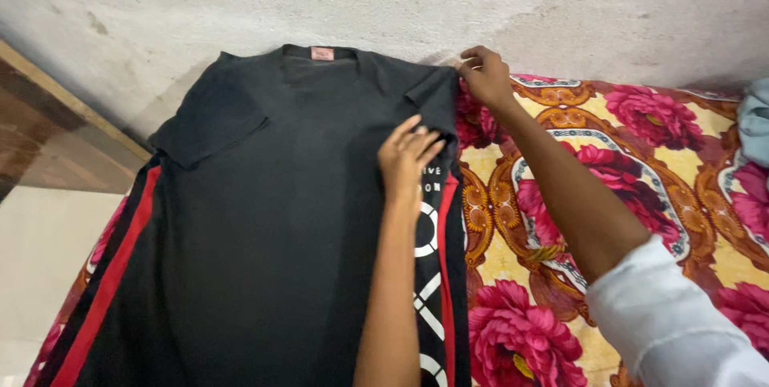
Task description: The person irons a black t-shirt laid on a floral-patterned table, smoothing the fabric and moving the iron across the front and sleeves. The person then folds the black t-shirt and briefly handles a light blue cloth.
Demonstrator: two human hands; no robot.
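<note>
The right hand (485,76) pinches the shoulder corner of the black T-shirt (272,219), fingers closed on the cloth. Just below and left of this grip, the left hand (407,156) lies open and flat on the shirt, which is spread over the flowered bedsheet (609,163).

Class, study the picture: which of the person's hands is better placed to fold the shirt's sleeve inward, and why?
Probably the right hand: it already pinches the sleeve edge of the black T-shirt, while the left hand lies flat on the shirt body.
</note>
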